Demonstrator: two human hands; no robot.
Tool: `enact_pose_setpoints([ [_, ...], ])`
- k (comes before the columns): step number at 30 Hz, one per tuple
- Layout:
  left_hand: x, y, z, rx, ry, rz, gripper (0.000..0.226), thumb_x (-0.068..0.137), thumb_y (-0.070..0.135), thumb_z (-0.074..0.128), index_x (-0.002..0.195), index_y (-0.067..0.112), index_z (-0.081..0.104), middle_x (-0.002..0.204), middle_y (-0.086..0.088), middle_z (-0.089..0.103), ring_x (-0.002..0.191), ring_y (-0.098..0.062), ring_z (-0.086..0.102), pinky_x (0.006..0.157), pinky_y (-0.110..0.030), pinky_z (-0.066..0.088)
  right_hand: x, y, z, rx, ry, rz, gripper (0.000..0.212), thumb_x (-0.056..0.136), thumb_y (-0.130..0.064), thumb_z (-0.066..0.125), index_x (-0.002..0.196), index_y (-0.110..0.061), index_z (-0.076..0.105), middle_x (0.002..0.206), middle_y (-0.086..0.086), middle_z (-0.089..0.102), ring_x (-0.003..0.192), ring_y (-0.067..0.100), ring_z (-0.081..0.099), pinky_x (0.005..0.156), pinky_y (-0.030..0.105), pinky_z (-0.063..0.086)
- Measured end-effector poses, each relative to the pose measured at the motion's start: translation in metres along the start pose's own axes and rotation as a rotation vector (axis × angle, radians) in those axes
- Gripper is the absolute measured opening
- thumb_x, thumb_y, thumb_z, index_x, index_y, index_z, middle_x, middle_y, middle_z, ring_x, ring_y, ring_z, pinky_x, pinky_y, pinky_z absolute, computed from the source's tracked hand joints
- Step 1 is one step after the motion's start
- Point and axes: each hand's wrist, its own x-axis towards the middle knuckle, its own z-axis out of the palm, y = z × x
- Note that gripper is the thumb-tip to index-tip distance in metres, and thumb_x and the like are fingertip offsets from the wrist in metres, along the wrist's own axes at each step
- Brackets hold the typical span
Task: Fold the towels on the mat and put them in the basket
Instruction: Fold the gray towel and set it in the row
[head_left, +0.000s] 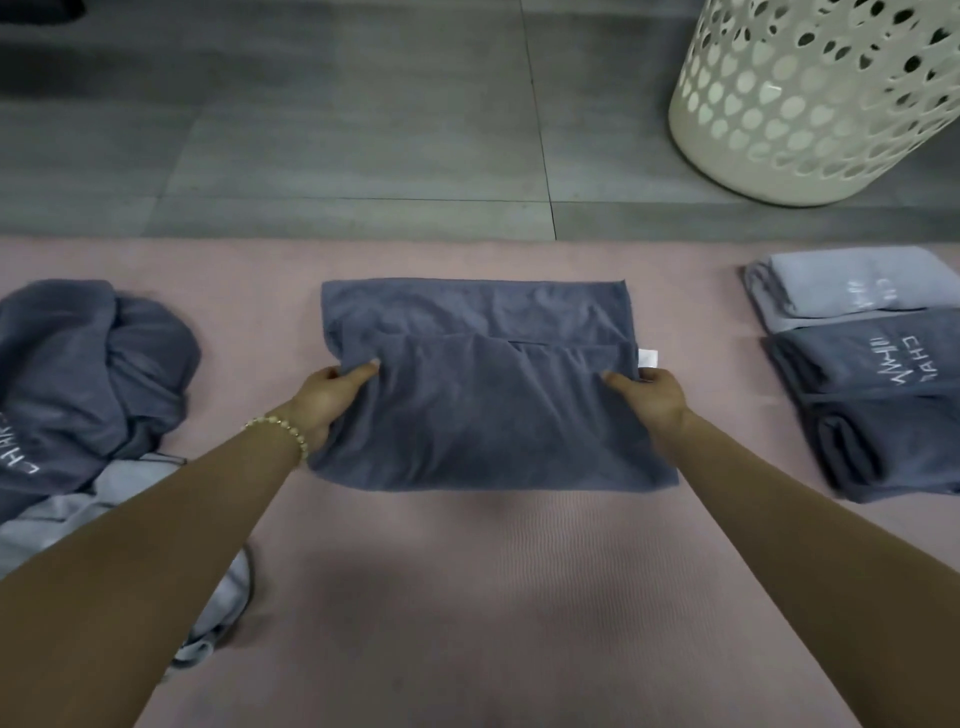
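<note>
A dark grey-blue towel (488, 405) lies partly folded in the middle of the pink mat (467, 597). Its near layer is doubled over, with the far strip still showing beyond the fold. My left hand (324, 400) pinches the left corner of the folded layer. My right hand (649, 397) pinches the right corner, just below a small white label. A white perforated basket (810, 98) stands on the floor at the far right, beyond the mat.
An unfolded heap of dark towel (88, 374) and light grey towel (47, 525) lies at the left of the mat. Two folded towels sit at the right: a light one (841, 291) and a dark one (883, 410). Grey tiled floor (337, 130) lies beyond.
</note>
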Motion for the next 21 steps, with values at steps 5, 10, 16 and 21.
enact_pose_setpoints([
  [5,-0.008,0.015,0.004,-0.088,0.034,0.114,0.044,0.088,0.04,0.062,0.12,0.01,0.058,0.113,-0.004,0.064,0.096,-0.019,0.061,0.083,-0.027,0.047,-0.004,-0.016,0.001,0.104,-0.034,0.016,0.047,0.085,-0.035,0.068,0.118,-0.004,0.057,0.113,0.008,0.061,0.095,0.023,0.055,0.086,0.032,0.046],
  [10,-0.044,0.036,-0.018,-0.103,0.008,0.267,0.018,0.094,0.034,0.055,0.092,0.019,0.065,0.09,0.005,0.068,0.079,-0.008,0.065,0.065,-0.014,0.052,-0.04,-0.03,-0.025,0.121,-0.054,-0.233,0.034,0.087,-0.029,0.067,0.103,0.0,0.06,0.099,0.01,0.068,0.087,0.021,0.066,0.073,0.023,0.057],
  [16,-0.107,0.019,-0.063,-0.129,-0.188,0.296,0.016,0.096,0.026,0.049,0.107,0.029,0.059,0.094,0.013,0.071,0.082,-0.002,0.068,0.065,-0.014,0.055,-0.122,-0.004,-0.056,0.228,-0.057,-0.282,0.015,0.091,-0.019,0.06,0.081,-0.009,0.056,0.071,-0.005,0.065,0.057,-0.001,0.06,0.052,0.012,0.049],
  [21,-0.126,-0.029,-0.082,-0.025,-0.106,0.306,0.02,0.097,0.022,0.048,0.114,0.026,0.057,0.098,0.014,0.069,0.088,0.001,0.066,0.079,-0.015,0.052,-0.154,0.047,-0.07,0.235,-0.014,-0.237,0.014,0.09,-0.024,0.063,0.09,-0.01,0.059,0.083,0.0,0.066,0.071,0.009,0.063,0.06,0.016,0.053],
])
